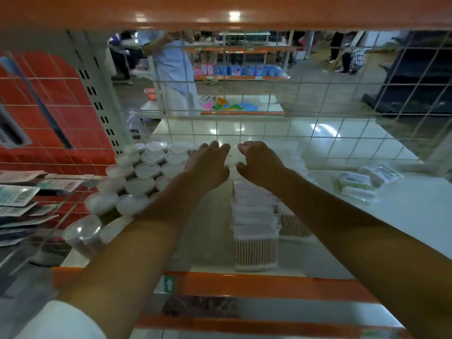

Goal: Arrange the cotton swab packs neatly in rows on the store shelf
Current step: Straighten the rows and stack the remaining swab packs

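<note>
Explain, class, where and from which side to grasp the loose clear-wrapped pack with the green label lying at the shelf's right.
Probably grip the loose clear-wrapped pack with the green label across its two long sides, coming from above. It lies flat on the white shelf, apart from the neighbouring clear pack, so its sides look free. The right hand is nearer.

Rear cotton swab packs (pixel 297 155) behind hands

Round tubs (pixel 146 171) left on shelf (pixel 403 216); swab pack row (pixel 255 216) centre; loose packs (pixel 357 184) right
</note>
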`<state>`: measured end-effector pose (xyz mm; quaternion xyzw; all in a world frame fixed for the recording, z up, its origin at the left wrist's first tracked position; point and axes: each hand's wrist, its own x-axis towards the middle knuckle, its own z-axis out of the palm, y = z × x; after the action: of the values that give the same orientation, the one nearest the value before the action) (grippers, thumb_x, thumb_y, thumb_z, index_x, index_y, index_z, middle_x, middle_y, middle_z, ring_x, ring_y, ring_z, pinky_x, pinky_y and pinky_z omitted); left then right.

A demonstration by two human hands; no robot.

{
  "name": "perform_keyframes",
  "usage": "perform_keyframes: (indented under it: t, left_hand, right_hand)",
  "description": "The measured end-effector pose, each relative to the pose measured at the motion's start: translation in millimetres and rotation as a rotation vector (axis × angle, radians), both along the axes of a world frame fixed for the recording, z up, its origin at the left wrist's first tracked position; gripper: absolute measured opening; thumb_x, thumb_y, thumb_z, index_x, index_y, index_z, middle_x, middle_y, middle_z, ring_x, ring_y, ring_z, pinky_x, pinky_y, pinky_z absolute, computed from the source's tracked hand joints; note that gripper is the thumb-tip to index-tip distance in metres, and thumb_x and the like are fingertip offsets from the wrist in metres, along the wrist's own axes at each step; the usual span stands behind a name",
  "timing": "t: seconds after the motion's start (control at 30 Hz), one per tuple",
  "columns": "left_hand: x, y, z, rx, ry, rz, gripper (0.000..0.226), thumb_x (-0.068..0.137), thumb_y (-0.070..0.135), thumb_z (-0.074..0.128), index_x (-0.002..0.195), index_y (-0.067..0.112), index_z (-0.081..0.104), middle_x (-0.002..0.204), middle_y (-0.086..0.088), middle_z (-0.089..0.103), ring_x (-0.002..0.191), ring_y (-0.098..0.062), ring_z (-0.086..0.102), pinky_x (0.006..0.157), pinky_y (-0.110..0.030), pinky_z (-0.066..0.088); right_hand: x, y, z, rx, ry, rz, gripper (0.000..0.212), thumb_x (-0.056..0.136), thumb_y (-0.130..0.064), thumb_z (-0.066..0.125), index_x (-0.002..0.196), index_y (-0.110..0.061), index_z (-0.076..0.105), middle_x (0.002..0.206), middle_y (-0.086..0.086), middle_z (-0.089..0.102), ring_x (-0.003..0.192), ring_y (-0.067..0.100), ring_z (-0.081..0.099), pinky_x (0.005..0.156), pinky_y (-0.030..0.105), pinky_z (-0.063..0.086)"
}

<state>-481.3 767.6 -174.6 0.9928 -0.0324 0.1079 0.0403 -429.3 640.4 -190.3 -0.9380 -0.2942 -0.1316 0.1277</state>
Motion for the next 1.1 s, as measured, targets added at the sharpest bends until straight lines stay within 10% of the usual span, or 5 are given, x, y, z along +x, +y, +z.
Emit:
perform_keyframes:
  t: [1.1]
  left_hand:
    - [64, -295, -16, -0.027, 0.026, -0.143, 0.047, 0.091, 0.024, 0.05, 0.136, 0.017, 0.038, 0.128, -0.007, 0.049, 0.118, -0.025, 0.045, 0.094, -0.037, 0.039]
  right_hand:
    - [43, -297, -14, 0.034, 0.186, -0.125, 0.039, 0.089, -0.015, 0.05, 0.127, -0.005, 0.05, 0.126, 0.012, 0.055, 0.117, 0.025, 0.049, 0.096, 0.029, 0.039]
